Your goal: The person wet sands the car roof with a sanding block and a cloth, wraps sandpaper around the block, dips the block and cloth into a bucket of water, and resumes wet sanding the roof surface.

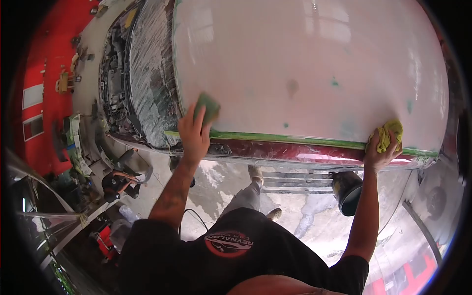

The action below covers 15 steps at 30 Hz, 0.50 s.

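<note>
Fingers [199,119] of the left hand [194,137] partly cover a blurred green pad [210,108].

Black short-sleeved T-shirt [285,250], round red-and-white logo [227,245], grey trousers [243,199]

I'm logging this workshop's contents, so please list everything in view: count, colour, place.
Smooth car roof panel: 1, pale pinkish-white with green patches, upper centre
Green rectangular pad: 1, green, against the roof's left part
Crumpled yellow-green cloth: 1, yellow-green, roof's near right edge
Masking-tape strip: 1, green, along the near edge
Clear plastic sheeting: 1, transparent, left of the roof
Exposed engine bay: 1, dark, upper left
Round bucket: 1, black, lower right
Slatted bench: 1, grey, beside the bucket
Crouched person: 1, dark-clothed, lower left
Red wall: 1, red, far left
Edge clutter: too dark to count
Printed T-shirt: 1, black, bottom centre
Left hand: 1, bare, holding the pad
Right hand: 1, bare, gripping the cloth
</note>
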Motion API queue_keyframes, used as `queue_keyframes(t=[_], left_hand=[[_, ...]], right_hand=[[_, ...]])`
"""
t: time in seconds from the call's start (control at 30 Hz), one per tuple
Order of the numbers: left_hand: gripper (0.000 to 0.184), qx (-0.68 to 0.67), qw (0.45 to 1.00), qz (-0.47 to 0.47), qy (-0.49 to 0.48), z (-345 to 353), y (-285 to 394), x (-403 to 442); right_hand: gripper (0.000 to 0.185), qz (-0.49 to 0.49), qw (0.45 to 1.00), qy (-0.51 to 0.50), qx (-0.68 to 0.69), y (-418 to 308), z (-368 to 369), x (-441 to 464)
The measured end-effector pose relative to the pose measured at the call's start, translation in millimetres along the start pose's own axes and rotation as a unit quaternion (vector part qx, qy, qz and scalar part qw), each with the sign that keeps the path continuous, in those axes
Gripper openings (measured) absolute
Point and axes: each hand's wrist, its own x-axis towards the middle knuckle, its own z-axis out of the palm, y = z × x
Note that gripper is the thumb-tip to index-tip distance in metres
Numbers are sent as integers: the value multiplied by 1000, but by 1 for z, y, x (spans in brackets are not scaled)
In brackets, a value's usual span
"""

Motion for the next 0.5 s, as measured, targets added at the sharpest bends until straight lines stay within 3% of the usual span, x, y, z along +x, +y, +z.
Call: queue_keyframes(t=[0.1,0.2,0.3,0.4,0.5], left_hand=[[56,5,1000,-17,-8,3,-22,16],[47,30,997,-3,76,19,-61,136],[39,48,995,-53,74,32,-99,249],[40,43,993,-94,53,31,-85,245],[51,18,998,14,54,19,-33,135]], right_hand=[[43,-3,1000,-11,-2,1,-1,-1],[42,15,1000,-3,6,0,-1,-1],[43,6,1000,-13,0,0,-2,-3],[44,21,1000,-21,10,2,-4,-2],[45,7,999,-35,0,-2,-4,-1]])
